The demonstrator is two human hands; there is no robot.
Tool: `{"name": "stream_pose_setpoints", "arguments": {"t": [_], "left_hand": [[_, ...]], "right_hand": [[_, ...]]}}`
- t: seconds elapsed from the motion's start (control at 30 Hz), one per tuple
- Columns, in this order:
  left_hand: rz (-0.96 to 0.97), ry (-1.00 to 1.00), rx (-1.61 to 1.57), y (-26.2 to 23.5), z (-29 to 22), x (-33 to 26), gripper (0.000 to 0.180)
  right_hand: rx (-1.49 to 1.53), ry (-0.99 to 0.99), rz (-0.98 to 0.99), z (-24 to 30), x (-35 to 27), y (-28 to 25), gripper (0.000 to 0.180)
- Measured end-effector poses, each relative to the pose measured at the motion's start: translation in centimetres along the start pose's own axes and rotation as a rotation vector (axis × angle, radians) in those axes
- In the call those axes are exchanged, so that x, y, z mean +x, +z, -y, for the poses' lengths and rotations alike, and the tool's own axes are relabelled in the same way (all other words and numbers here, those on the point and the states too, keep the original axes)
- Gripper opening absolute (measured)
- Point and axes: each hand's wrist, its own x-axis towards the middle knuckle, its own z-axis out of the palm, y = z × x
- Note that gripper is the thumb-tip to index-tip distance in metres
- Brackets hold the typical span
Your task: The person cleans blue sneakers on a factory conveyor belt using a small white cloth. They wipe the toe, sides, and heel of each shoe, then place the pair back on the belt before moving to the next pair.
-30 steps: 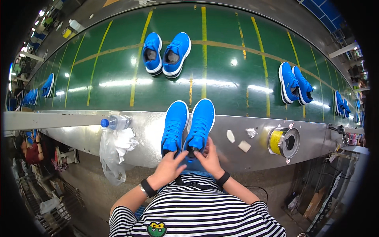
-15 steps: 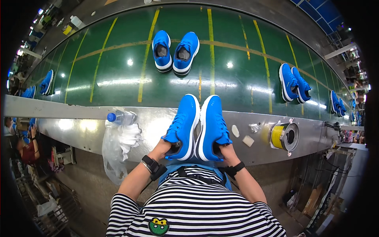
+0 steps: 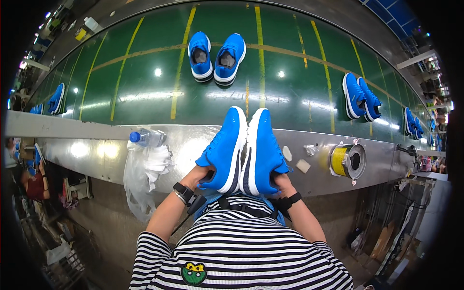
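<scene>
Head view — a green belt [image 3: 150, 34] is stretching crosswise beyond a metal ledge [image 3: 311, 181]. A white plastic bag [image 3: 140, 193] is hanging over the ledge's near edge, left of the wearer. Between the hands, the left shoe [image 3: 223, 154] and the right shoe [image 3: 263, 154], both blue, are being held above the ledge, tilted sole to sole, toes overlapping the belt's near edge. Another blue pair [image 3: 229, 60] is standing toward the belt's far edge. The left hand [image 3: 195, 176] and right hand [image 3: 282, 183] are each gripping a shoe at its opening — fingers hidden inside. Toward the ledge's right end a yellow-sided tin [image 3: 340, 160] is resting; a capped bottle [image 3: 151, 138] is lying beside the bag, and a white pad [image 3: 303, 166] is lying left of the tin.
</scene>
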Motion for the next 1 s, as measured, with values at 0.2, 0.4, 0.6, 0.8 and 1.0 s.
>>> {"name": "stream_pose_setpoints", "arguments": {"t": [0.2,0.4,0.6,0.8,1.0], "left_hand": [[0.0,-0.044,0.035,-0.4,0.5,-0.2,0.025],[0.025,-0.069,-0.004,-1.1,1.9,0.5,0.024],[0.098,0.041,-0.196,-0.5,1.7,-0.2,0.028],[0.172,0.245,0.166,-1.9,1.1,-1.3,0.042],[0.126,0.596,0.422,-1.1,-0.6,-2.7,0.056]], "right_hand": [[0.012,-0.06,0.018,-0.3,-0.5,-0.1,0.041],[-0.025,-0.119,0.028,-1.7,0.1,-0.9,0.04],[0.081,-0.084,0.08,-2.3,-0.7,-1.4,0.04],[-0.172,-0.165,0.056,-1.0,-2.0,-1.7,0.042],[-0.358,-0.323,0.04,-1.5,-2.5,-3.2,0.047]]}}
